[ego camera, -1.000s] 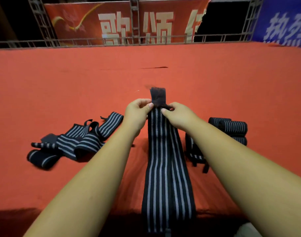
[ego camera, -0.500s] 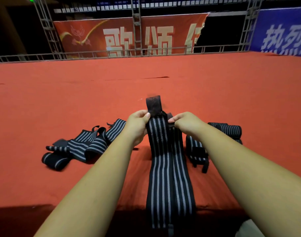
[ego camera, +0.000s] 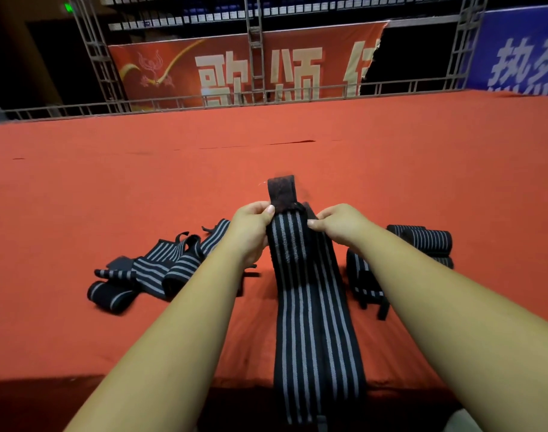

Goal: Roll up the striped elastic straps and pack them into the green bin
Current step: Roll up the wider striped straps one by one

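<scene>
Centrally, a long black elastic strap with grey lengthwise stripes point(ego camera: 310, 307) lay stretched over the red cloth-covered surface point(ego camera: 297, 151), running from the hands towards six o'clock and dropping past the near edge of the cloth. The left hand point(ego camera: 250, 226) pinched the strap's far end along its left edge, thumb on top and fingers curled beneath. The right hand point(ego camera: 341, 226) pinched the same end along its right edge, thumb tip pressed on the striped face. Between the two hands, a fuzzy black fastening tab point(ego camera: 282, 191) stood up from the strap's end, pointing to twelve o'clock. At about eight o'clock from the hands, a loose heap of unrolled striped straps point(ego camera: 154, 269) sprawled on the cloth, partly hidden by the left forearm. At about four o'clock, just beyond the right forearm, sat several rolled striped straps point(ego camera: 422, 241), the top one lying on its side; how many were there could not be told. Along the far edge at twelve o'clock ran a grey metal truss railing point(ego camera: 297, 95), with a torn red banner bearing pale characters point(ego camera: 235, 67) behind it and a blue banner with white characters point(ego camera: 522, 57) at two o'clock.
</scene>
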A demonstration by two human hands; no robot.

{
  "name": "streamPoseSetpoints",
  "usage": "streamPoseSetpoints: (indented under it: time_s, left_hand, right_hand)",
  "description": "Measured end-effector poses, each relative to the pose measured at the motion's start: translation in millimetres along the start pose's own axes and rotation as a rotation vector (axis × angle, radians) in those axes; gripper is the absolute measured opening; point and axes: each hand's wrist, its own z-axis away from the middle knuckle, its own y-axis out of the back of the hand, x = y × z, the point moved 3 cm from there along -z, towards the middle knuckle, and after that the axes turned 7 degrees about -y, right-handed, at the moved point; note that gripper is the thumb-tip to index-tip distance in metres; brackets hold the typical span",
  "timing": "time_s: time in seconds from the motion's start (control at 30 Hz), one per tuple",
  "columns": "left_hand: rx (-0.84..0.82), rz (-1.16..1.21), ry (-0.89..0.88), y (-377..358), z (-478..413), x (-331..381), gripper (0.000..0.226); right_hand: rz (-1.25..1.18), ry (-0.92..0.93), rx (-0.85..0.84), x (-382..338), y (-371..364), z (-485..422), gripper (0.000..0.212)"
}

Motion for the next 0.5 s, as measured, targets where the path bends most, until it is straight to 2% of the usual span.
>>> streamPoseSetpoints:
  time_s: [0.1, 0.23, 0.3, 0.4, 0.43, 0.5]
  left_hand:
    - [0.01, -0.031, 0.006, 4.7, 3.2, 1.4, 0.028]
    - [0.043, -0.072, -0.006, 11.1, -0.5, 5.5, 0.027]
    - [0.054, -0.074, -0.018, 11.5, -1.1, 9.8, 0.025]
    - [0.063, -0.11, -0.058, 5.4, 0.5, 18.6, 0.022]
    - [0.066, -0.115, -0.074, 1.9, 1.3, 22.8, 0.021]
    - [0.073, -0.122, -0.1, -4.5, 4.7, 33.2, 0.02]
  right_hand:
    - [0.086, -0.018, 0.198, 5.8, 8.7, -11.1, 0.032]
    - [0.122, -0.092, 0.189, 12.0, 11.9, -16.2, 0.041]
    - [0.087, -0.072, 0.21, 5.8, 11.8, -13.6, 0.041]
    - [-0.21, 0.042, 0.08, -12.9, 6.2, 2.5, 0.041]
    - [-0.254, 0.103, 0.021, -21.2, 5.1, 11.3, 0.041]
    - [-0.184, 0.235, -0.028, -38.6, 6.6, 31.5, 0.038]
